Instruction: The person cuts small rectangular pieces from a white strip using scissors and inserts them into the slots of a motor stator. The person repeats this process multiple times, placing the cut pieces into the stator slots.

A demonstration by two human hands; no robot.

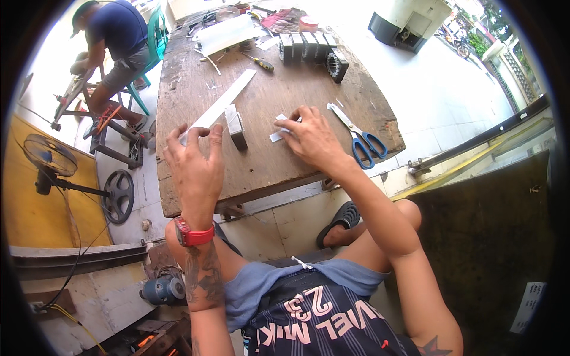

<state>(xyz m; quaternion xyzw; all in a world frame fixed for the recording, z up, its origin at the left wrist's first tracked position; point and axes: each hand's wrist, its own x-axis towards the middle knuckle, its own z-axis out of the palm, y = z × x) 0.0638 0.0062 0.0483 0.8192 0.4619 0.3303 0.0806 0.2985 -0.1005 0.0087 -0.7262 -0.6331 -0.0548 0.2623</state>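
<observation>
The worn wooden surface (270,160) carries a long white strip (224,102) and a dark block (236,126) at left, blue-handled scissors (355,130) at near right, a screwdriver (263,64) farther off.

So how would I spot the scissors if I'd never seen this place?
Find the big wooden table. At its near right corner, just right of the person's right hand, lie the scissors. Two blue looped handles set them apart from the small white pieces nearby.

small white piece (275,137) partly hidden, shirt (329,323) cropped
</observation>
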